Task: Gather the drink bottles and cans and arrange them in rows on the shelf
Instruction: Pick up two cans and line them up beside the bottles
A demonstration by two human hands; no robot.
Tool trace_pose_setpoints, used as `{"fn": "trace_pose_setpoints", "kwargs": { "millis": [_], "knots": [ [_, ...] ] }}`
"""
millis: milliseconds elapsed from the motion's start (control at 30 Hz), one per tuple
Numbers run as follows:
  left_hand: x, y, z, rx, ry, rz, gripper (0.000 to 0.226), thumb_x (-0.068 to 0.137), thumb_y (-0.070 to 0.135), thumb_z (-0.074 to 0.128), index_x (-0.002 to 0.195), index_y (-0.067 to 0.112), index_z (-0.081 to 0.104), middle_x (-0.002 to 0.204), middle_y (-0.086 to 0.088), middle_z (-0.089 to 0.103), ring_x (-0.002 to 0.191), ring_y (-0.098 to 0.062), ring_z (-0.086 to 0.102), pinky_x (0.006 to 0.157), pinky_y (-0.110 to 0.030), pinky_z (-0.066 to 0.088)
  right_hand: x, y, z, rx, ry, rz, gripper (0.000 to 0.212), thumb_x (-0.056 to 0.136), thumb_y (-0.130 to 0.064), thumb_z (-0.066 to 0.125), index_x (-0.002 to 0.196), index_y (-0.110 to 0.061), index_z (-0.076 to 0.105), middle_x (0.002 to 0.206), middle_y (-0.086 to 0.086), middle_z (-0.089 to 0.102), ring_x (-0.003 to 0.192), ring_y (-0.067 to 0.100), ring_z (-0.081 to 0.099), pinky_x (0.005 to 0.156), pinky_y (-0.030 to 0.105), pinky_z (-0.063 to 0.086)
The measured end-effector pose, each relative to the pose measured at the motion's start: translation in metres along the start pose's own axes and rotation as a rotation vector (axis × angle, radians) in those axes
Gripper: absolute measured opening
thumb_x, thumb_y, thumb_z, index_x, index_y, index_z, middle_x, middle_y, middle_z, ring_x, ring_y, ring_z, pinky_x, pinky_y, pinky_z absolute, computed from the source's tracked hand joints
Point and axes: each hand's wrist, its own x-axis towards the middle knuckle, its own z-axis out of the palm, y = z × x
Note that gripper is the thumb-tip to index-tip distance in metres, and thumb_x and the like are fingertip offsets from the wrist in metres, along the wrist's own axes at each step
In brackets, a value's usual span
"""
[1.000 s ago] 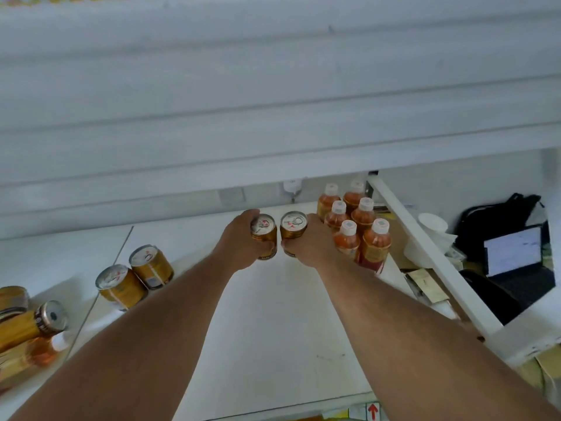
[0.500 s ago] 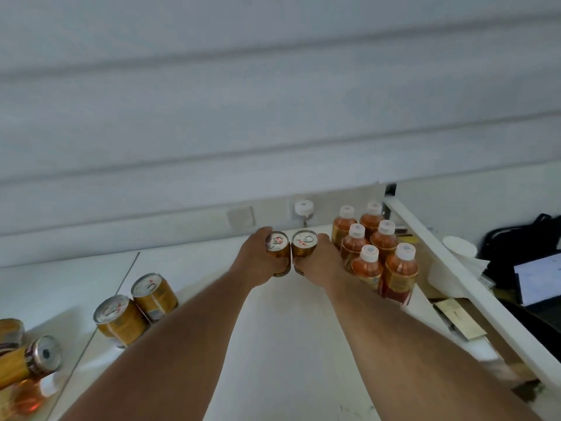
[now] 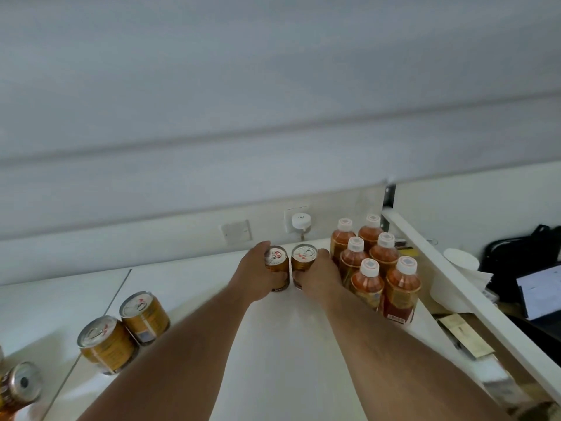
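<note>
Both arms reach forward over the white shelf (image 3: 273,344), each hand wrapped around its own small gold can. The left hand (image 3: 253,276) has its fingers curled round the left can (image 3: 277,265), and the right hand (image 3: 318,279) grips the right can (image 3: 303,262) the same way; the two cans stand upright side by side, nearly touching, near the back of the shelf and just in front of the wall socket with a white plug (image 3: 300,223). Whether the can bases rest on the shelf is hidden by the fingers. Just right of the right can, six orange drink bottles (image 3: 368,281) with white caps stand upright in two rows running from the back wall toward the front, beside the shelf's white side rail (image 3: 455,287). Well left of the held cans, two more gold cans (image 3: 121,326) stand together, touching, close to the shelf's seam (image 3: 115,293). Farther left still, at the frame's edge, another can (image 3: 21,385) lies tipped on its side, partly cut off.
</note>
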Motion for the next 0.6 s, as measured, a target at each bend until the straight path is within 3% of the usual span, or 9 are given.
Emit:
{"fn": "trace_pose_setpoints", "kwargs": {
  "millis": [233,367,600],
  "knots": [
    [-0.003,-0.004,0.000,0.014,-0.018,-0.026,0.096,0.067,0.021,0.084,0.149,0.015,0.034,0.140,-0.001,0.050,0.118,-0.017,0.053,0.086,-0.023,0.041,-0.004,-0.002,-0.002,-0.016,-0.050,-0.026,0.070,0.083,-0.029,0.078,0.138,-0.008,0.041,0.135,0.010,0.060,0.124,0.029,0.058,0.094,0.032,0.048],
    [-0.003,-0.005,0.000,0.027,-0.018,-0.038,0.096,0.069,0.021,0.084,0.150,0.014,0.033,0.143,-0.003,0.048,0.124,-0.019,0.050,0.091,-0.023,0.039,-0.007,-0.004,-0.004,-0.005,-0.057,-0.025,0.072,0.081,-0.029,0.079,0.139,-0.009,0.042,0.134,0.009,0.061,0.123,0.028,0.058,0.094,0.031,0.049],
    [-0.008,-0.002,-0.002,0.005,-0.049,-0.092,0.117,0.067,0.021,0.086,0.156,0.017,0.011,0.153,-0.002,0.034,0.135,-0.020,0.041,0.106,-0.030,0.037,-0.013,-0.005,-0.008,0.017,-0.118,0.018,0.078,0.081,-0.029,0.080,0.144,-0.009,0.039,0.139,0.008,0.058,0.127,0.027,0.056,0.098,0.033,0.048]
  ]
}}
